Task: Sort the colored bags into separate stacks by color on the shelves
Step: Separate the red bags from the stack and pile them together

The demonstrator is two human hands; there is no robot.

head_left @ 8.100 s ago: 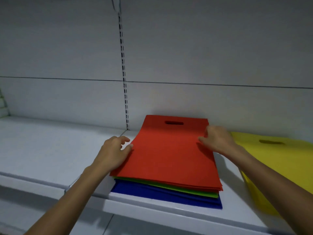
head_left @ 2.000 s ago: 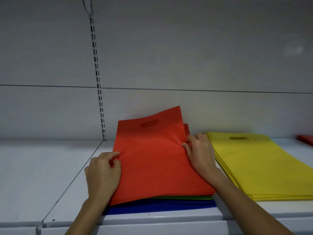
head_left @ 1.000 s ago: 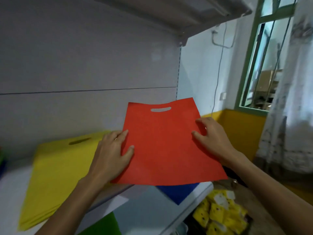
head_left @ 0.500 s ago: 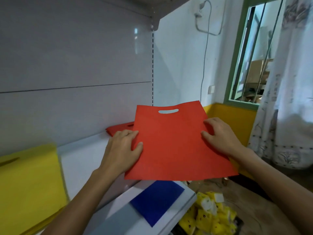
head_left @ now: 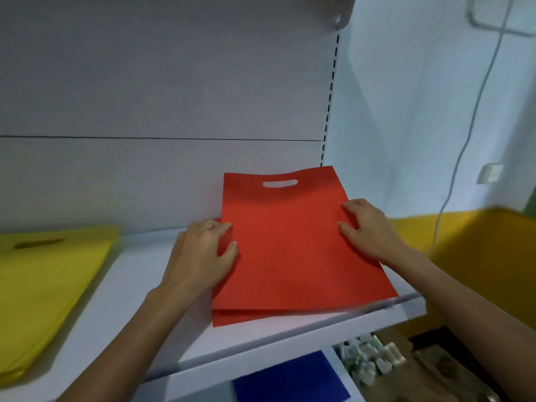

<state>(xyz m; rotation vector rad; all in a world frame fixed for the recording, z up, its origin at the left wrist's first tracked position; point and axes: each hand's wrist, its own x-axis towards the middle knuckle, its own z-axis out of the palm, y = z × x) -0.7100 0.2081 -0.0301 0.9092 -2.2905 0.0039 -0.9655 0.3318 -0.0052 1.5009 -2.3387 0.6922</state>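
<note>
Red bag (head_left: pixel 290 250) is lying skewed over a red stack (head_left: pixel 232 317) at the shelf's (head_left: pixel 139 285) 3 o'clock end, its near-right corner reaching the front lip. At its 9 o'clock edge the left hand (head_left: pixel 200 253) is pinching it, thumb on top; the right hand (head_left: pixel 368 227) is pinching the 3 o'clock edge likewise. Bare shelf is separating it from yellow bags (head_left: pixel 43 285) at 8 o'clock.

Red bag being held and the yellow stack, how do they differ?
The red bag is held by the left hand and right hand at the shelf's right end; the yellow stack lies untouched at the left. The red bag's top is lifted; the yellow stack lies flat. Both have cut-out handles.
</note>
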